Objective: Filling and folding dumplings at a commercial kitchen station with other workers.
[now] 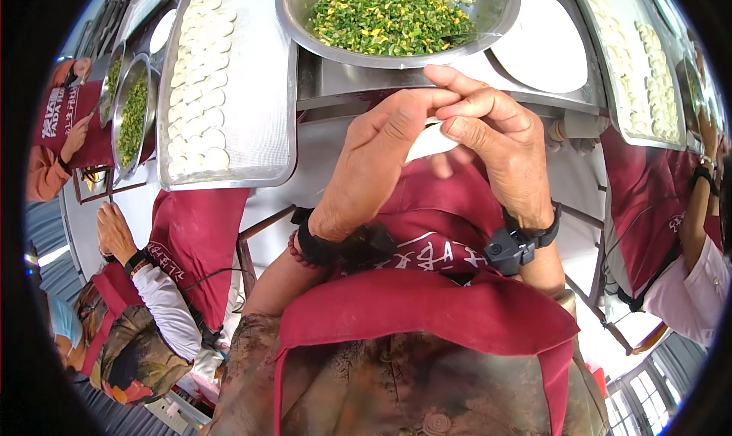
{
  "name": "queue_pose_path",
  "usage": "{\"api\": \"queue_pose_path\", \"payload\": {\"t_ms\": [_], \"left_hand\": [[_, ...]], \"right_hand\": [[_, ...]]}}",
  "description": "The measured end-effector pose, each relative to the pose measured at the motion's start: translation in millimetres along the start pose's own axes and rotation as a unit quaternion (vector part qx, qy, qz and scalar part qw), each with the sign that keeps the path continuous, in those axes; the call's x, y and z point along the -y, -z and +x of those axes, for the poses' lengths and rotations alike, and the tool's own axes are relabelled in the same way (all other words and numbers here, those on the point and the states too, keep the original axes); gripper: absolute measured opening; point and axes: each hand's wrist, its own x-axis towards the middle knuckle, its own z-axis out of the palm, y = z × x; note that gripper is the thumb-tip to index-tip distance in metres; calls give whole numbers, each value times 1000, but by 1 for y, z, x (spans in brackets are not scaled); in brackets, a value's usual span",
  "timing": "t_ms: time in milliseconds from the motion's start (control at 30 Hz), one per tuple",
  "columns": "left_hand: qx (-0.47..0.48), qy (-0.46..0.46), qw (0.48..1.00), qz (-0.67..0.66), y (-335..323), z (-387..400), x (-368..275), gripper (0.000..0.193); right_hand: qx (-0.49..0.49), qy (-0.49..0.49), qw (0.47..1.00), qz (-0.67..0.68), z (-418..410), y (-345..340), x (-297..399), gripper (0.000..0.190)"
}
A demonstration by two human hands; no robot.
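Observation:
Above my lap, just short of the table edge, both hands hold a white dough wrapper (pixel 430 141), bent over. My left hand (pixel 380 150) supports it from the left side, its fingertips meeting the other hand's at the upper edge. The thumb and fingers of my right hand (pixel 503 144) pinch its right end. Whether filling lies inside is hidden. Beyond the hands stands a metal bowl (pixel 286 14) of chopped green and yellow filling (pixel 394 15), with a utensil partly in it.
A metal tray (pixel 263 121) with rows of dumplings (pixel 200 92) lies left; another tray (pixel 657 139) of dumplings lies right. A stack of round white wrappers (pixel 540 41) sits beside the bowl. Co-workers in red aprons are on both sides, with filling bowls (pixel 134 121) at far left.

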Motion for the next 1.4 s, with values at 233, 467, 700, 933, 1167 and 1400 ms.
{"api": "queue_pose_path", "payload": {"t_ms": [233, 467, 700, 933, 1167, 1400], "left_hand": [[-88, 74, 975, -188, -4, -3, -2, 74], [-66, 144, 980, -121, 0, -5, -14, 77], [-47, 146, 983, -105, 0, -4, -20, 73], [-78, 164, 943, -278, 3, -5, -4, 65], [-83, 147, 886, -431, 3, -3, 9, 50], [-107, 148, 933, -311, -2, -1, 4, 39]], "right_hand": [[-48, 55, 992, -107, 1, 2, -15, 10], [10, 92, 969, -228, 3, 9, -15, 15], [7, 70, 966, -249, 1, 1, -9, 20], [-11, 92, 985, -143, 0, -6, -19, 11], [-75, 58, 991, -100, 1, -15, -23, 13], [-20, 165, 940, -299, 5, 2, -28, 16]]}}
